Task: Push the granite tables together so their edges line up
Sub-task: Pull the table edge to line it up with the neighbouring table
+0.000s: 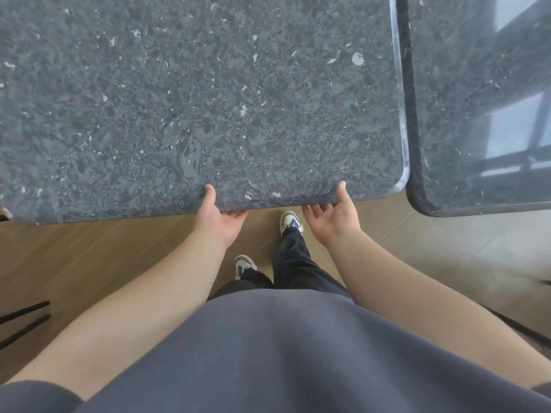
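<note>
Both hands (219, 220) (334, 217) on granite table (208, 99) edge, thumbs on top.

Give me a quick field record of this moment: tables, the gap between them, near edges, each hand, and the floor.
left table: dark speckled granite, held at near edge
right table: same granite, glossy
gap: narrow dark seam, sides nearly touching
near edges: not flush; right table's reaches nearer the person
left hand: thumb on top, fingers under edge
right hand: same grip, near the corner
floor: wood-look planks
</note>
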`<state>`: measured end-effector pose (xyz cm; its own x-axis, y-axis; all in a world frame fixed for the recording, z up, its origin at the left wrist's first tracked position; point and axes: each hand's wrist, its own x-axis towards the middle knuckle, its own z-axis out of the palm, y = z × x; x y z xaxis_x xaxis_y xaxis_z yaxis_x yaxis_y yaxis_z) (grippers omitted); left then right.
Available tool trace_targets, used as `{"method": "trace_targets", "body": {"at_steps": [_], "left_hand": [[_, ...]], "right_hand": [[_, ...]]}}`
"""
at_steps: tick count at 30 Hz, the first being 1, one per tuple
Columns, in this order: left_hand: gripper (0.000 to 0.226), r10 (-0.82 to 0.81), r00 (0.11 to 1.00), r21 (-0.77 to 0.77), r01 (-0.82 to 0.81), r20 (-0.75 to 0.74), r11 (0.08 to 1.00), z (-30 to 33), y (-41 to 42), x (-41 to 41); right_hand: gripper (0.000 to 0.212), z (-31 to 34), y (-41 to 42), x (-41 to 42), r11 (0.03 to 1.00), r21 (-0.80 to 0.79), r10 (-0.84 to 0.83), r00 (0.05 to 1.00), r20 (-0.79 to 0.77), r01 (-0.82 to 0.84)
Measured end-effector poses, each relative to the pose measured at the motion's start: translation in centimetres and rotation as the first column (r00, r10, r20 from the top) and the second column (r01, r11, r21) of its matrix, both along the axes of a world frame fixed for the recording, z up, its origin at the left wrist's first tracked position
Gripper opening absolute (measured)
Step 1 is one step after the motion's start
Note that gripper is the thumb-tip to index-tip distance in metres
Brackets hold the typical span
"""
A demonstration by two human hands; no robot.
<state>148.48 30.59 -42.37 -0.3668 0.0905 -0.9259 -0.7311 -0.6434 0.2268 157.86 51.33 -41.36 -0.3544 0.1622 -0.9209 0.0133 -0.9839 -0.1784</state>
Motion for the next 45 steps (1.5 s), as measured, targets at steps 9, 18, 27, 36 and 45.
{"method": "trace_targets", "body": {"at_steps": [9,18,27,36,45], "left_hand": [[0.056,0.134,0.991,-0.050,-0.133,0.001,0.990,-0.2,0.2,-0.5],[0.047,0.159,0.987,-0.048,-0.158,0.001,0.986,0.1,2.7,0.4],[0.054,0.129,0.992,0.007,-0.129,-0.016,0.992,-0.8,6.8,1.9],[0.049,0.087,0.995,0.012,-0.086,-0.047,0.996,-1.1,7.5,2.9],[0.052,0.042,0.999,0.056,-0.040,-0.034,0.998,-1.1,7.2,2.3]], "right_hand": [[0.057,0.0,1.0,-2.2,0.982,-0.114,-0.145,0.989,0.029,0.148],[0.049,0.2,1.2,-2.1,0.987,-0.070,-0.142,0.990,0.015,0.143],[0.056,-0.1,-0.3,-2.1,0.993,-0.040,-0.109,0.992,0.062,0.111],[0.051,-0.8,-0.1,-1.8,0.994,-0.086,-0.075,0.996,-0.046,0.070],[0.054,-0.4,0.3,-1.9,0.993,-0.120,-0.014,0.999,-0.041,0.009]]}}
